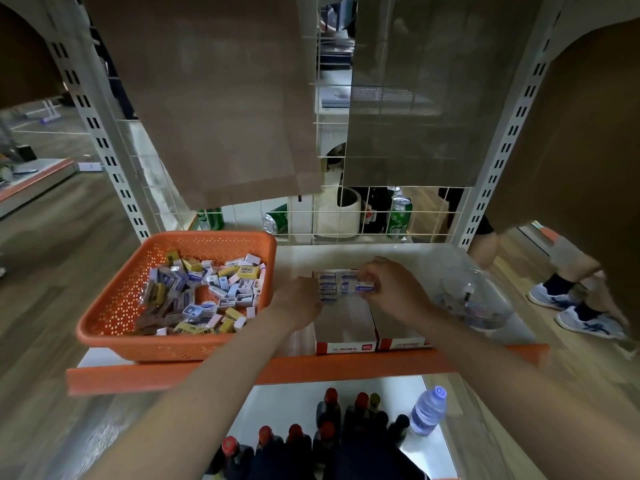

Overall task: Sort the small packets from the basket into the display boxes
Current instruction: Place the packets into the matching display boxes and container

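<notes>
An orange perforated basket (pixel 114 299) on the left of the shelf holds several small white, blue and yellow packets (pixel 204 292). To its right stand two red-and-white display boxes, the left one (pixel 346 330) with rows of blue-white packets (pixel 329 284) at its back, the right one (pixel 401 332) partly under my right arm. My left hand (pixel 299 301) rests at the left box's left wall, fingertips against the stacked packets. My right hand (pixel 391 285) pinches a blue-white packet (pixel 365 288) over the back of the boxes.
A clear plastic bag (pixel 478 299) lies right of the boxes. Green cans (pixel 400 216) and a white cup (pixel 341 216) stand behind the wire mesh. Dark bottles (pixel 329 420) and a water bottle (pixel 427 410) fill the lower shelf. A person's legs (pixel 568 289) stand at right.
</notes>
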`<state>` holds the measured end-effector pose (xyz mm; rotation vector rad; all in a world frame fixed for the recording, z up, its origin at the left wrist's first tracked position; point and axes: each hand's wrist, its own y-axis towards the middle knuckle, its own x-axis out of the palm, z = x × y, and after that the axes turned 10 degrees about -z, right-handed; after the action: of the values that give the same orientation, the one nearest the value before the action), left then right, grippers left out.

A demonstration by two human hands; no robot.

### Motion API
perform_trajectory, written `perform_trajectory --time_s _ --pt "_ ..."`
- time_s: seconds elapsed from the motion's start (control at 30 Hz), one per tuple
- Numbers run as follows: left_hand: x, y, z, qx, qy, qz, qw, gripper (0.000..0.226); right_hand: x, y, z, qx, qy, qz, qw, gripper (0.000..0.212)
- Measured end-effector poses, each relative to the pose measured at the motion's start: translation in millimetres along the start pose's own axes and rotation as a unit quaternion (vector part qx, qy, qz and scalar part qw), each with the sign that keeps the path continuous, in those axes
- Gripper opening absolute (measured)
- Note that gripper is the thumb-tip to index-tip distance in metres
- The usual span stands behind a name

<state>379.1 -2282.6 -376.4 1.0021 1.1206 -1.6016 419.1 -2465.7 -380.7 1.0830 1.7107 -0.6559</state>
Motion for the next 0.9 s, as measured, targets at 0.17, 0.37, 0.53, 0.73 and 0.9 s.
perform_trajectory --time_s 0.17,0.37,0.53,0.73,0.9 --pt "2.6 7.6 -9.1 -0.022 -0.042 -0.025 0.999 0.025 13.0 12.0 -4.5 0.014 -0.015 -0.01 1.0 0.019" --pt "7.4 16.1 -14.4 -0.039 -0.116 -0.07 0.99 0.031 40.6 35.0 -12.8 0.034 0.01 -0.059 0.998 0.013" --pt "9.3 19.3 -15.9 -0.03 -0.122 -0.073 0.989 0.031 59.9 38.0 -17.7 0.018 0.021 -0.028 0.999 0.016" --pt "10.6 21.1 -17.8 -0.025 -0.135 -0.08 0.987 0.029 61.3 39.2 -26.2 0.026 0.003 0.0 1.0 0.012" --pt "9.8 22.0 -16.1 -0.026 -0.11 -0.097 0.989 0.029 61.0 40.0 -28.0 0.024 0.004 -0.002 1.0 0.01"
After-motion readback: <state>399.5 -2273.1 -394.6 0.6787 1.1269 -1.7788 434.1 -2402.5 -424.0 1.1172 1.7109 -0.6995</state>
